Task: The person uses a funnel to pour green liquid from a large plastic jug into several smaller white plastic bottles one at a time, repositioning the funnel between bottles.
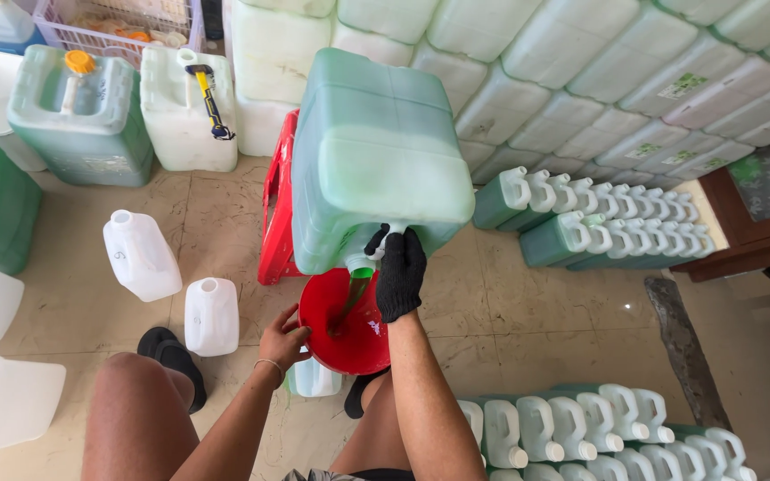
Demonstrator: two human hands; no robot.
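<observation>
- Green liquid (pixel 355 294) streams from the big jerrycan (pixel 376 151) into the red funnel (pixel 349 331).
- Gloved right hand (pixel 400 272), grip closed on the tap (pixel 376 245).
- Bare left hand (pixel 283 341), grip curled around the funnel's rim.

A small bottling or refilling workroom for liquid soap or detergent, by the look of it. Stacked white jerrycans (pixel 581 80) filling the upper right of the frame, rows of filled green jugs (pixel 599 223) at right, empty white jugs (pixel 140 254) on the tiled floor (pixel 510 312) at left.
</observation>
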